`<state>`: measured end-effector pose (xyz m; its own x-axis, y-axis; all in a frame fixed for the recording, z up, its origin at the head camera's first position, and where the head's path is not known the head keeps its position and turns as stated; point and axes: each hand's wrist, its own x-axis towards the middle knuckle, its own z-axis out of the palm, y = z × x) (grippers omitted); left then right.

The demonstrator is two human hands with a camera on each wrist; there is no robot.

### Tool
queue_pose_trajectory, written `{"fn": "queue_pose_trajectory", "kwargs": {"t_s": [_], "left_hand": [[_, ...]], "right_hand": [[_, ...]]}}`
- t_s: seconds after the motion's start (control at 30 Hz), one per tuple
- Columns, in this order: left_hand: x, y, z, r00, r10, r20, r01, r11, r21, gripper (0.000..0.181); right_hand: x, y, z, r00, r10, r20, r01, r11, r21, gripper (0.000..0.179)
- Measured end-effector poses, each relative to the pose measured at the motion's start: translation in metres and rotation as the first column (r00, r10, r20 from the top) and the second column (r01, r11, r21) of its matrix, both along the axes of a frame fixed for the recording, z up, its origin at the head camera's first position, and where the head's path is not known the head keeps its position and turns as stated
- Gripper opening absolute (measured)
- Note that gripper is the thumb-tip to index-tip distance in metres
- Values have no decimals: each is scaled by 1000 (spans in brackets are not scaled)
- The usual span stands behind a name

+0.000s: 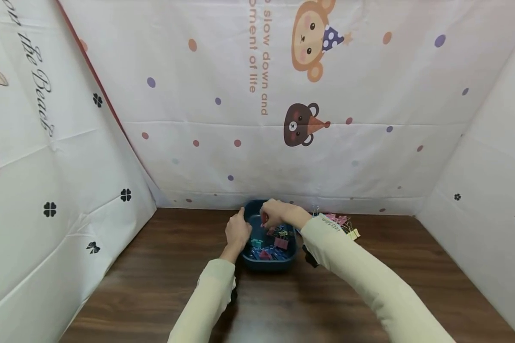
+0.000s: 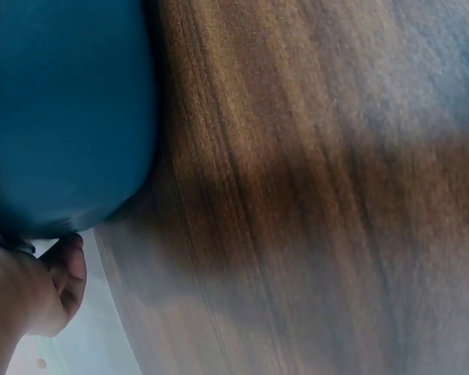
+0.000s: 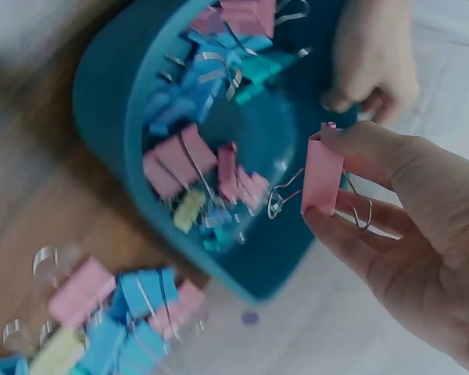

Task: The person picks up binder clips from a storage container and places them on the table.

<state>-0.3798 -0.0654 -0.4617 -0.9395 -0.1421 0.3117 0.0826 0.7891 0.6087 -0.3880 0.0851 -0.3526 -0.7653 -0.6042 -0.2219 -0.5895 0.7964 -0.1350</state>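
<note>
My right hand (image 1: 276, 213) is over a dark blue-green plastic basin (image 1: 268, 266). In the right wrist view, the thumb and fingers of that hand (image 3: 422, 211) pinch a pink binder clip (image 3: 324, 178) by its body, its wire handles sticking out either side. At the basin's left side, my left hand (image 1: 238, 232) grips the rim; the left wrist view has its curled fingers at the basin wall (image 2: 70, 109). Inside the basin lie several binder clips, among them a large pink clip (image 3: 180, 162), blue clips (image 3: 191, 90) and a teal clip (image 3: 266, 70).
Right of the basin, partly behind the right sleeve, a pile of pink, blue and yellow clips lies on the brown wooden table (image 1: 167, 286), including a yellow clip (image 1: 353, 234). A printed white cloth (image 1: 197, 157) hangs just behind the basin, with more cloth at both sides.
</note>
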Motion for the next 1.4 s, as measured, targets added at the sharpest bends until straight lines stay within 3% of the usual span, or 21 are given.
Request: {"fn": "queue_pose_trajectory", "kwargs": {"t_s": [0.17,0.33,0.5,0.63,0.77,1.0,1.2,1.33,1.4], "left_hand": [[-5,-8,6,998,11,56,-10,1000,-6,57],[-9,-18,18,991,-11,135,16,999,-32,59],[-12,-23,28,964,-48,262,61,997,-39,61],[-10,-23,29,938,-67,340,92,994,-57,48],[-6,-20,28,936,-37,351,66,995,-70,40],[-1,-10,29,921,24,388,19,994,-106,44],[4,-1,18,946,46,321,-23,997,-74,36],[4,-1,8,961,74,266,-66,997,-41,35],[3,-1,6,964,78,253,-72,997,-32,35]], "right_hand": [[0,28,20,998,-23,-58,23,1000,1,11],[-4,69,28,995,-64,-72,62,998,-31,10],[-3,117,26,991,-132,-21,129,988,-87,9],[4,154,24,982,-191,18,191,975,-115,13],[13,184,21,961,-265,73,273,952,-136,14],[25,232,-1,934,-356,39,358,927,-112,13],[41,252,-32,888,-424,177,445,889,-106,14],[44,252,-50,880,-414,231,452,880,-146,14],[44,251,-56,877,-428,217,464,872,-156,14]]}}
